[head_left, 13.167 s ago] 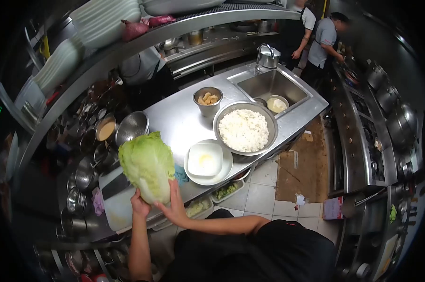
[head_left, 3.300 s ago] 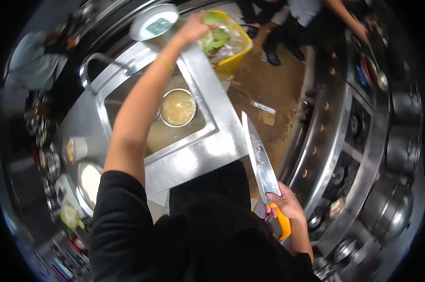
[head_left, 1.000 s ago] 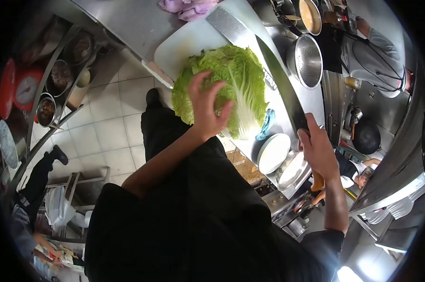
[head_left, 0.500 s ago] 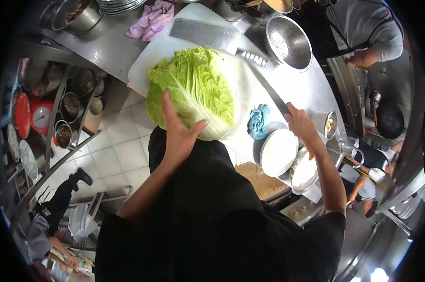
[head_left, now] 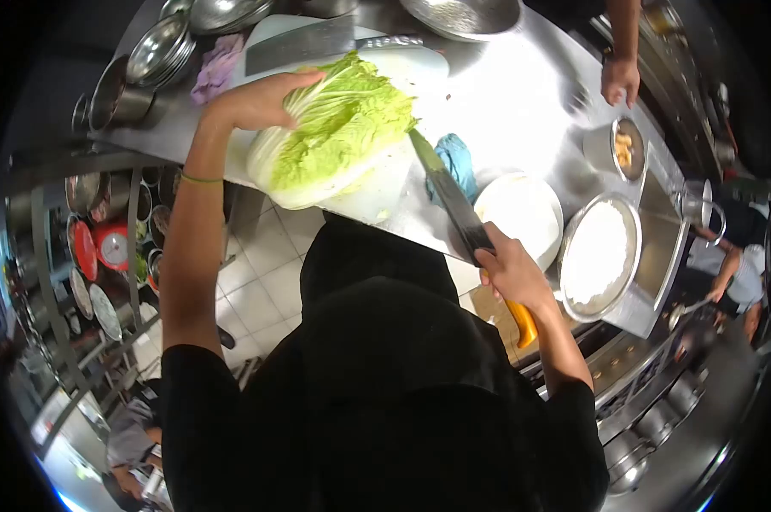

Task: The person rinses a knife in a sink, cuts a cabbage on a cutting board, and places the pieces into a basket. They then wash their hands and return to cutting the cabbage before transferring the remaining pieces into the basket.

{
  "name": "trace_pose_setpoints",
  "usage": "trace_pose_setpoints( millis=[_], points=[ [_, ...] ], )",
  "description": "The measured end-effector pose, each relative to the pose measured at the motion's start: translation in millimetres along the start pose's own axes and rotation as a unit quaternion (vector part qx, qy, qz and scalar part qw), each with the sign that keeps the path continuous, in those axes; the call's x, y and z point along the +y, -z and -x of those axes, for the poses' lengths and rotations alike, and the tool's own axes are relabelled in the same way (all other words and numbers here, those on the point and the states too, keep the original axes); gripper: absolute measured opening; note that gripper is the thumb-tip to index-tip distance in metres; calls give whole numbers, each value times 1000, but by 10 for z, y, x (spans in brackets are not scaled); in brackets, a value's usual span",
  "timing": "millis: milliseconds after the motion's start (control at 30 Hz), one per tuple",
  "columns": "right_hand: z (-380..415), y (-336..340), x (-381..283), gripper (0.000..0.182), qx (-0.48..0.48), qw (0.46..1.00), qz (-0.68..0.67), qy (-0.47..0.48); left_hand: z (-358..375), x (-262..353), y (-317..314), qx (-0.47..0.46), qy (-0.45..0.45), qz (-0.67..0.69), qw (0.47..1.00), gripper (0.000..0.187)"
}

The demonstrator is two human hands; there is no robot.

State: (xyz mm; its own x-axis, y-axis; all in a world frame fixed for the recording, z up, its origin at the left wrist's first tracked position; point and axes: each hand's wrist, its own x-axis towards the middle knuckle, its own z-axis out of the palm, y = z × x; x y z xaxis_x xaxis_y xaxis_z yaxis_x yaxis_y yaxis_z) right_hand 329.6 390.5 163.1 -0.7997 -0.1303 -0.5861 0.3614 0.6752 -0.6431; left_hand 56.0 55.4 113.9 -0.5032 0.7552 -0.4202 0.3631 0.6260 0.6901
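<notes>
Left hand (head_left: 259,101) is spread open on cabbage (head_left: 347,128), knife (head_left: 447,186) gripped by right hand (head_left: 517,273); fingertips (head_left: 312,78) are best tucked back.

Metal bowl of white rice (head_left: 637,235), on the bench (head_left: 513,94): landmark. Just left of the bowl, a white dish (head_left: 522,218); farther left, a crumpled blue cloth (head_left: 457,162); at far upper left, a purple cloth (head_left: 218,68). Above the bowl, a container of brown pieces (head_left: 600,150); to its right, a sink (head_left: 663,235).
</notes>
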Motion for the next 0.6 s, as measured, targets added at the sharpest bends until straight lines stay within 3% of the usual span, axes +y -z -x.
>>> trace_pose_setpoints(
  millis=[33,67,100,167,200,300,367,433,600],
  points=[
    [140,-1,63,34,4,997,-51,-49,-99,168,-48,70,-17,-59,996,83],
    [214,-112,257,33,45,999,-6,-12,-101,337,-216,155,-28,-35,987,85],
    [276,-153,294,33,50,998,-17,-19,-93,637,-448,143,-33,-39,988,85],
    [333,-295,282,32,97,992,-76,-32,-82,1055,-843,256,87,-243,932,85],
    [306,-359,285,29,98,990,-86,-45,-104,1056,-990,274,74,-296,912,84],
    [120,-547,285,26,150,985,-87,13,40,1234,-1100,231,49,-395,888,81],
    [-3,-579,178,25,130,985,-113,-6,137,1101,-1009,202,20,-411,889,82],
    [-77,-684,84,23,233,969,-46,62,229,990,-838,148,1,-348,926,82],
    [-133,-934,-176,25,259,965,-40,3,296,829,-615,107,-38,-339,934,81]
  ],
)
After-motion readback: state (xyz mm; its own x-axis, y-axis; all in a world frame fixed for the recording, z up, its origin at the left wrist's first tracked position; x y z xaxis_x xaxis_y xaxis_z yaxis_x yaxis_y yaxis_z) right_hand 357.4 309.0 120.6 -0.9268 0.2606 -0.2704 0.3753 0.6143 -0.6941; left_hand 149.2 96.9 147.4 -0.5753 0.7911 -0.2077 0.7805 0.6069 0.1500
